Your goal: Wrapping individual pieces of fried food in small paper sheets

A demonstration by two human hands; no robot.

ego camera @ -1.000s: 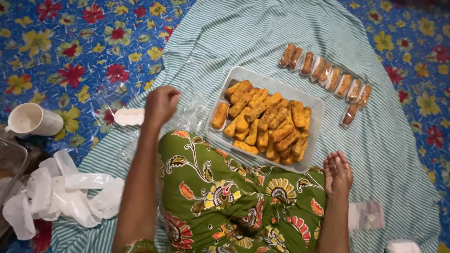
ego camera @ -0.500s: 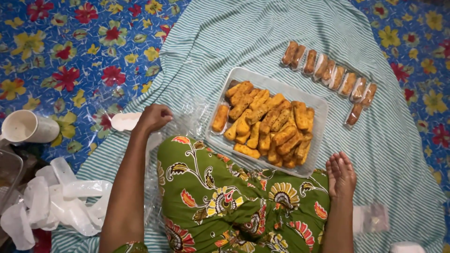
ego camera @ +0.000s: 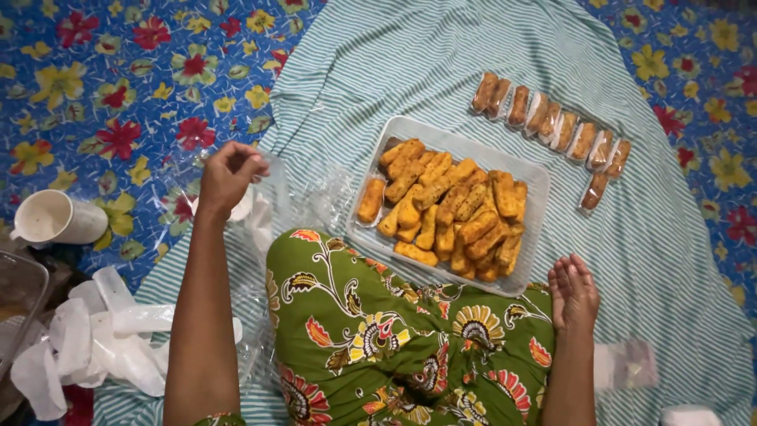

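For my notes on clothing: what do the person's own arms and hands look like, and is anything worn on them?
Both arms are bare, with no sleeves visible. The left hand and right hand show no gloves, rings or bracelets.

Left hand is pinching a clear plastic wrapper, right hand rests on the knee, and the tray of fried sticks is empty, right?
Not quite. The head view shows the tray full of golden fried sticks. The left hand does pinch a clear plastic wrapper; the right hand rests on the knee.
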